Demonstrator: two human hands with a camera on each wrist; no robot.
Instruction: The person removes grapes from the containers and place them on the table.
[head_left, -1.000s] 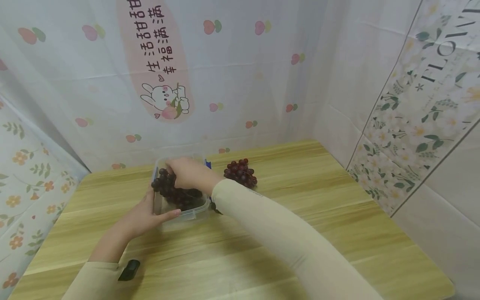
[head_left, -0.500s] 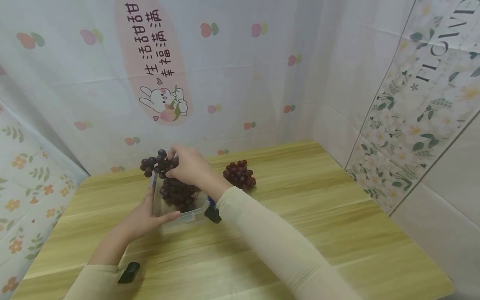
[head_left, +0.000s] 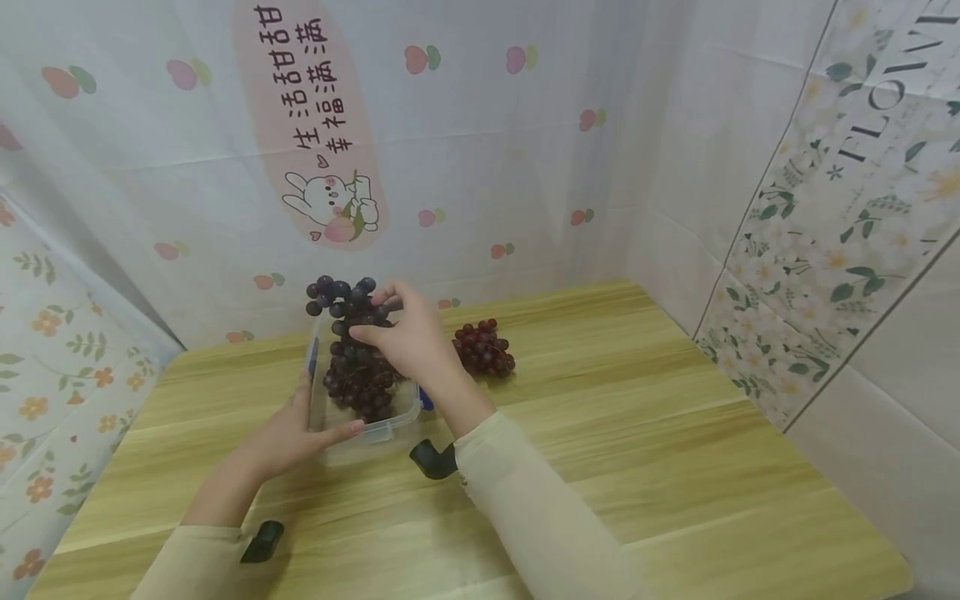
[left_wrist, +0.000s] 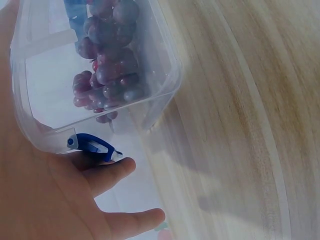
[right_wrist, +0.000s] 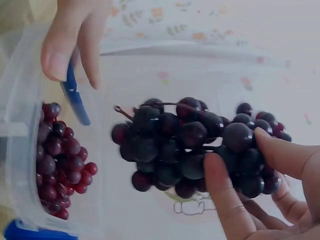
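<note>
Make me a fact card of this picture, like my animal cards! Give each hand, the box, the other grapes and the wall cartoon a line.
Right hand: this hand pinches a dark grape bunch, held above the box
Left hand: this hand rests against the box, thumb along its near rim
Box: a see-through box with blue clips, no lid on
Grapes inside: a dark red pile
Grapes outside: a reddish bunch on the wooden table, right of the box
Wall cartoon: a white bunny with a peach
</note>
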